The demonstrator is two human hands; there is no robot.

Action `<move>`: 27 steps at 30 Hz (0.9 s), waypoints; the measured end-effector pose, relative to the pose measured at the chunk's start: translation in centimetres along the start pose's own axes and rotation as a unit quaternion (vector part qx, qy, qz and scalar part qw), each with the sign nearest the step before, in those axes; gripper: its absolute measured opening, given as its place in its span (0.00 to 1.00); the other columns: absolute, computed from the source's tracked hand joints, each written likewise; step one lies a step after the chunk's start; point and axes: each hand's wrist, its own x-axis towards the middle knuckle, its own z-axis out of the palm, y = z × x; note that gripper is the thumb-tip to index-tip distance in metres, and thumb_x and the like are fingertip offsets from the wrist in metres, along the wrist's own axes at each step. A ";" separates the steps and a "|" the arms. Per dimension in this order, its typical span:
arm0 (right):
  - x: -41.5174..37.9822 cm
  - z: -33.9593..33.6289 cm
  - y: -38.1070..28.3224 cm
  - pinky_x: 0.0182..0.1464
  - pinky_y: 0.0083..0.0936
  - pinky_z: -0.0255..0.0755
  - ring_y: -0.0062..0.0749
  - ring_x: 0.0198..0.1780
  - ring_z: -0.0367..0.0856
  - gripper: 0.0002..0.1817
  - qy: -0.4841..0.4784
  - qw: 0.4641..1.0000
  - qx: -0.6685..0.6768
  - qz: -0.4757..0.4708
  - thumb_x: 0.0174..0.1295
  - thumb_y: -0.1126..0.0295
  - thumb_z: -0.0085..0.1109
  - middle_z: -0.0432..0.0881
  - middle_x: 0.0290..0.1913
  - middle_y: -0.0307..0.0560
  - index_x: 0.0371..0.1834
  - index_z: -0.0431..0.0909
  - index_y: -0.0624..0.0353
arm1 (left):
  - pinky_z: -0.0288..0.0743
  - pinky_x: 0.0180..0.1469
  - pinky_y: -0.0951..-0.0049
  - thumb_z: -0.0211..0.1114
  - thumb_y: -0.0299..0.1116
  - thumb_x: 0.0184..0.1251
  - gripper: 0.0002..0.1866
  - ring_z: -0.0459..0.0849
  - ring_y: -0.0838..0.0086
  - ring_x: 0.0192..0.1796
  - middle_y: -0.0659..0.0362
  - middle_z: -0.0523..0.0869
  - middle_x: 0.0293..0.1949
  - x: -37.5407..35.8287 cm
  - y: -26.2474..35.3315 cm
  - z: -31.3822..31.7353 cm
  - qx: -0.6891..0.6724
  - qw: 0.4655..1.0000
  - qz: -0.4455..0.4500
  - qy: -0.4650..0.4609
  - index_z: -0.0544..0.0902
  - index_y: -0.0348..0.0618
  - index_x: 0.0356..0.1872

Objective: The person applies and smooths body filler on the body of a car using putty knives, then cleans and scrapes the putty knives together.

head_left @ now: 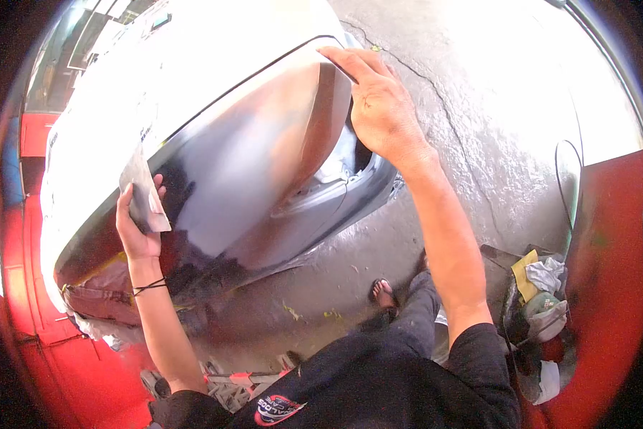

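A car's front corner fills the middle, its fender [243, 157] patched in grey, dark and brown tones below the white hood [221, 43]. My right hand [384, 107] reaches to the fender's upper front corner, fingers stretched out and fingertips right at the seam below the hood. Beneath that hand gapes the headlight opening [335, 168], with wiring showing inside. On the left, my left hand [141, 225] grips a thin flat grey-white sheet [144, 191] between thumb and fingers, close beside the fender's dark rear part.
Masking plastic [107, 289] hangs around the wheel area. Concrete floor [471, 143] with a long crack runs along the right. A cluttered pile with rags and a yellow sheet [525, 275] stands at lower right, near a red wall [611, 243] and a dark hose [559, 179]. Metal parts [250, 382] lie behind my body.
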 end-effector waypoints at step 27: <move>-1.2 0.8 1.3 0.69 0.52 0.74 0.58 0.67 0.76 0.38 0.053 0.995 -0.076 -0.045 0.62 0.82 0.53 0.78 0.69 0.42 0.74 0.77 0.31 | 0.86 0.60 0.65 0.60 0.40 0.80 0.30 0.90 0.59 0.53 0.37 0.87 0.59 -0.2 0.0 0.7 0.031 0.999 0.006 -0.008 0.71 0.28 0.73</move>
